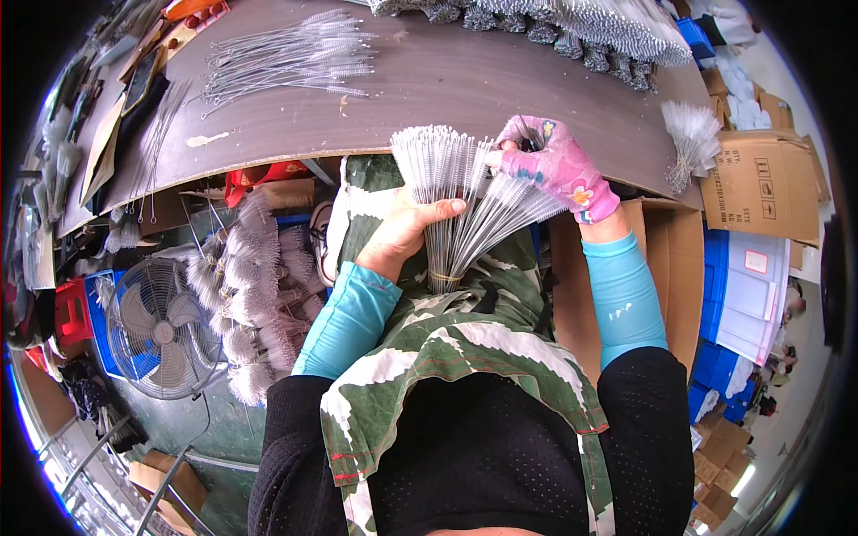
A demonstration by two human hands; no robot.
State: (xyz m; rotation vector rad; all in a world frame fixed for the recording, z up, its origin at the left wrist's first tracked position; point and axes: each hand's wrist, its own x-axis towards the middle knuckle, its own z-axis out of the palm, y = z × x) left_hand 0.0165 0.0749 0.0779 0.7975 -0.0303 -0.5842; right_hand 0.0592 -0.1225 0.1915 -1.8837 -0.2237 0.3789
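1. A cluttered workshop seen from above: a dark brown worktable (pixel 465 89) curves across the top of the frame, with cardboard boxes (pixel 769 183) at the right and blue crates (pixel 719 268) below them.
2. At the centre, a bundle of thin wire brushes (pixel 465 201) fans upward from a band near its base, in front of the table's near edge, above the person's lap.
3. The left hand (pixel 402 232) – bare – wraps around the bundle from the left, thumb lying across the wires.
4. The right hand (pixel 554 165), in a pink flowered glove, pinches the brush tips at the fan's upper right.
5. Loose wire brushes (pixel 286 58) lie on the table at upper left; a heap of bristly ones (pixel 572 27) sits at upper right.
6. A floor fan (pixel 161 326) stands at lower left, beside more bundled brushes (pixel 255 295).
7. A green camouflage apron (pixel 465 330) covers the lap – turquoise sleeves (pixel 353 322) cover both forearms.
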